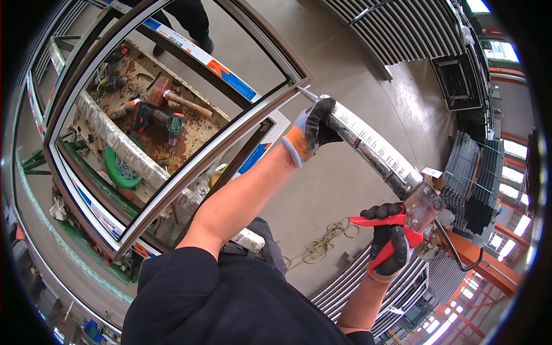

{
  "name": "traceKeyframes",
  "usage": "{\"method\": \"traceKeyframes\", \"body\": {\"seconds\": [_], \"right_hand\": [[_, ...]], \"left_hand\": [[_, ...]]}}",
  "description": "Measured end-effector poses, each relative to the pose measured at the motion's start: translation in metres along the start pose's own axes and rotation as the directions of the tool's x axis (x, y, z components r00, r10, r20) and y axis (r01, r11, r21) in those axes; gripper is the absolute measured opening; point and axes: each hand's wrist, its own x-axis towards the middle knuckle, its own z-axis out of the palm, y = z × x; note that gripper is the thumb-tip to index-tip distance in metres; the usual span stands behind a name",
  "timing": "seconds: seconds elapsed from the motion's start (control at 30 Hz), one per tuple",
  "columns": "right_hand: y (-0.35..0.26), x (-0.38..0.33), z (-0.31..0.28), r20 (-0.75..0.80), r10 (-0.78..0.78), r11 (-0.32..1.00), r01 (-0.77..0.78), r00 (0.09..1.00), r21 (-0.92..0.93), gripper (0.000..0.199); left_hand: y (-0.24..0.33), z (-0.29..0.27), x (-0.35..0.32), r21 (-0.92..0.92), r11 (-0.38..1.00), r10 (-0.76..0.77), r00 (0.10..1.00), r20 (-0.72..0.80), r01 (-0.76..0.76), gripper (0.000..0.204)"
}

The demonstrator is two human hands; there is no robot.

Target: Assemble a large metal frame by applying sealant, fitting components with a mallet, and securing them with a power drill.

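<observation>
A caulking gun (422, 208) with a white sealant cartridge (374, 138) stretches between my two gloved hands. My left hand (318, 125) is closed round the cartridge's front end, just behind the nozzle. The pointed nozzle (306, 94) is at the corner of a brown window frame (224, 135), seemingly touching it or very close. At the other end, my right hand (390, 241) wraps round the red handle and trigger. A bent black rod (457, 247) sticks out from the gun's back. Both gloves are black with orange and grey cuffs.
Below the frame, a worn bench (198, 123) holds a mallet (187, 103), a cordless drill (159, 122) and a green tray of screws (123, 167). Stacked metal profiles (402, 29) stand at the far right. A coil of cord (322, 244) lies on the floor. Another person's legs (192, 20) show beyond the frame.
</observation>
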Motion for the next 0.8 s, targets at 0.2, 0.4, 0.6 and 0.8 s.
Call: {"method": "traceKeyframes", "body": {"seconds": [0.2,0.4,0.6,0.8], "right_hand": [[0.001,-0.018,0.009,0.03,-0.001,1.0,0.001,1.0,-0.017,0.044],[0.001,-0.035,0.021,0.029,-0.002,1.0,0.003,1.0,-0.014,0.043],[0.008,-0.053,0.026,0.035,-0.004,1.0,0.005,0.999,-0.027,0.04],[0.012,-0.069,0.03,0.066,0.014,1.0,-0.013,0.998,-0.014,0.038]], "left_hand": [[0.002,-0.01,-0.021,-0.015,1.0,0.016,0.999,0.046,-0.015,0.042],[0.008,-0.002,-0.056,0.02,0.999,0.031,0.998,0.056,-0.032,0.028],[0.007,-0.017,-0.069,0.002,0.999,0.046,0.996,0.072,-0.046,0.03],[0.01,-0.022,-0.094,0.013,0.997,0.074,0.996,0.055,-0.075,0.036]]}}
